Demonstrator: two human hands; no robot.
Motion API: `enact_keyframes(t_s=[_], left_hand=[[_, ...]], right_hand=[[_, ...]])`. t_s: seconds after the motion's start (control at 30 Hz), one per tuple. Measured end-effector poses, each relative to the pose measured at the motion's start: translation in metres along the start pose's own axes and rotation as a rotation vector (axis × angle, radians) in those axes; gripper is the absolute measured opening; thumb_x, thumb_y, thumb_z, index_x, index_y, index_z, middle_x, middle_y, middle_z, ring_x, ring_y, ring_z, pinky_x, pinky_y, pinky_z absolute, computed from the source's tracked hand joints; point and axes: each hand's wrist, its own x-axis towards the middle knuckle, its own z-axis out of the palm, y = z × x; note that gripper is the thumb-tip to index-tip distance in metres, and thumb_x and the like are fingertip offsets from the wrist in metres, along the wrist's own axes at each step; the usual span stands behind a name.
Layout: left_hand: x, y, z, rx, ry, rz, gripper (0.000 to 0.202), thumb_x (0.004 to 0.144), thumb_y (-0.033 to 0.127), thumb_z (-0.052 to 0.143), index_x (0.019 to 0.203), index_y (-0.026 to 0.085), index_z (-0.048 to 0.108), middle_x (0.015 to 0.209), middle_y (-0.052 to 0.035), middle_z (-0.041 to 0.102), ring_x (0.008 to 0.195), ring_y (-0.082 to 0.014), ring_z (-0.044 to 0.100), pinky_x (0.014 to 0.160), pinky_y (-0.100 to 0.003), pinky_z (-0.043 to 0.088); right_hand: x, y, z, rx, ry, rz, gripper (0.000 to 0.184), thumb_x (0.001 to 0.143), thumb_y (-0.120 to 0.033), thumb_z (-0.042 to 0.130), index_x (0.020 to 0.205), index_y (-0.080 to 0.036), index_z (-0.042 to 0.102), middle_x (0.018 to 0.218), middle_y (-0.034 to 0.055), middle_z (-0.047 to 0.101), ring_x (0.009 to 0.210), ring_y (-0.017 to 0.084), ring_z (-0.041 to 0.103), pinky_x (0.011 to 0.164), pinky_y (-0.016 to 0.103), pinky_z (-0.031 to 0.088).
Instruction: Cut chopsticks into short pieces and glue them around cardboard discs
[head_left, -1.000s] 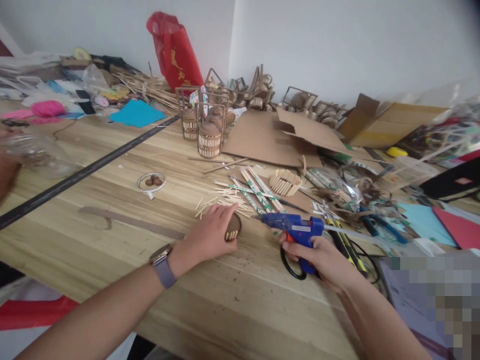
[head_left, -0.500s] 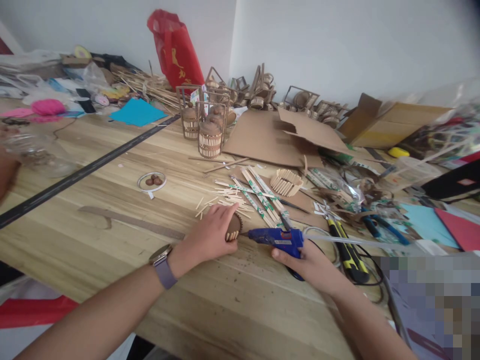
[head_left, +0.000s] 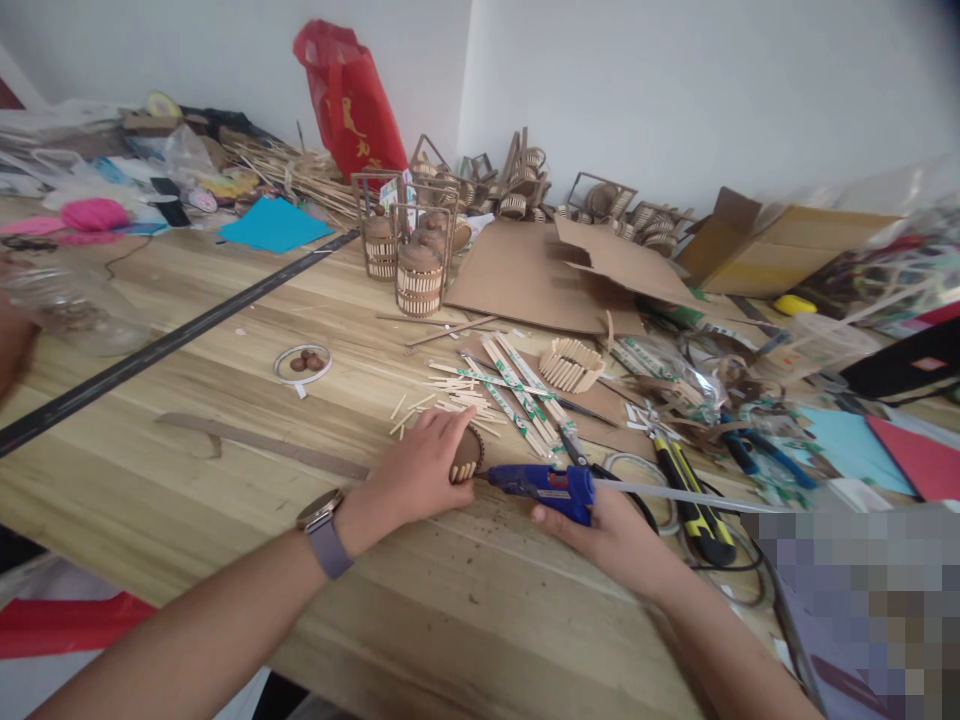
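Note:
My left hand [head_left: 424, 460], with a watch on the wrist, is closed around a small round brown cardboard piece [head_left: 466, 452] resting on the table. Short pale sticks line part of its near side. A blue hot glue gun [head_left: 540, 485] is gripped in my right hand [head_left: 619, 535], and a long clear glue stick [head_left: 675, 494] runs out of its back. The gun's nozzle points left and meets the right edge of the round piece; whether it touches is too small to tell. Just beyond lie loose cut sticks [head_left: 457, 395] and several paper-wrapped chopsticks [head_left: 517, 385].
A yellow-black utility knife [head_left: 694, 500] and cables lie right of the glue gun. Small stick-built baskets [head_left: 420, 280] stand behind, near cardboard sheets [head_left: 525, 270]. A brown strip [head_left: 262, 440] and a white ring [head_left: 302, 364] with brown balls lie left. Another person's hand [head_left: 15, 330] shows at the left edge.
My right hand has moved the glue gun slightly left and down, bringing its nozzle closer to the round piece's edge. My left hand keeps its hold in the same place.

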Motion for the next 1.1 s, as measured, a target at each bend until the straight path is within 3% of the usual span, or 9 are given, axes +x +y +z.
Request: enact_keyframes(t_s=[0.87,1.1], left_hand=[[0.0001,0.0004,-0.0008,0.007,-0.007,-0.004,0.081,0.069,0.019,0.064,0.142,0.019,0.029,0.136,-0.0125,0.051,0.127,-0.0320,0.044,0.106,-0.049,0.038],[-0.0003,0.0011,-0.0020,0.023,-0.022,-0.001,0.079,0.069,0.020,0.063,0.140,0.012,0.032,0.134,-0.0156,0.052,0.126,-0.0327,0.043,0.107,-0.048,0.038]], right_hand=[[0.0000,-0.0011,0.0036,-0.113,0.031,-0.009,0.037,0.084,-0.048,0.054,0.099,-0.018,0.071,0.089,0.0063,0.074,0.079,0.025,0.068,0.073,0.035,0.055],[-0.0002,0.0004,0.0062,-0.113,0.042,0.005,0.041,0.084,-0.049,0.052,0.101,-0.017,0.070,0.088,0.0077,0.074,0.079,0.026,0.067,0.072,0.036,0.055]])
